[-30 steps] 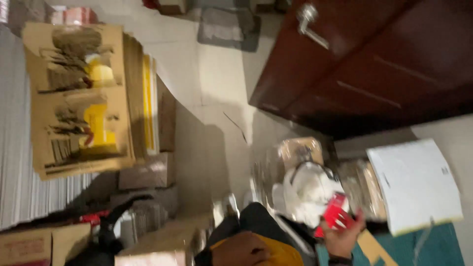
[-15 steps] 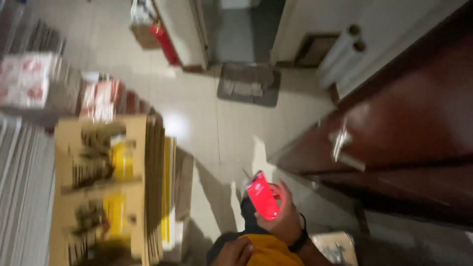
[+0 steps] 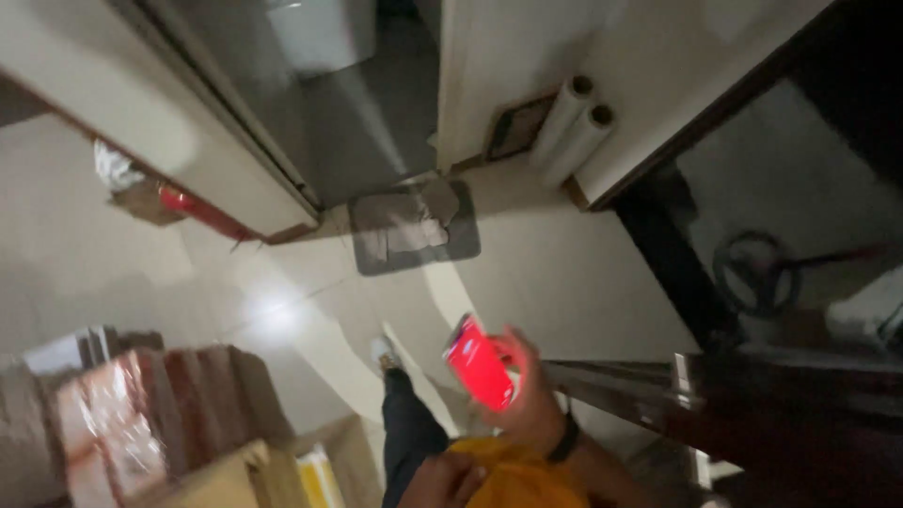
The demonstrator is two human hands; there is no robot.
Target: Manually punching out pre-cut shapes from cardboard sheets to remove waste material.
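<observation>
Low at about 6 o'clock, the right hand (image 3: 527, 400) is closed around a flat red packet (image 3: 480, 362), held up over the pale floor (image 3: 583, 273). At 7 o'clock the left hand (image 3: 442, 480) rests against yellow cloth (image 3: 517, 480); whether it grips anything cannot be told. A grey mat (image 3: 414, 226) lies at 12 o'clock, two white rolls (image 3: 574, 127) at 1 o'clock, stacked cartons (image 3: 141, 423) at 9 o'clock.

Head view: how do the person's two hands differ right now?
The right hand is raised and grips a red packet; the left hand sits low against the yellow garment and no object shows in it. The right hand has a dark band at the wrist; none shows on the left hand. Both are bare and blurred by motion.
</observation>
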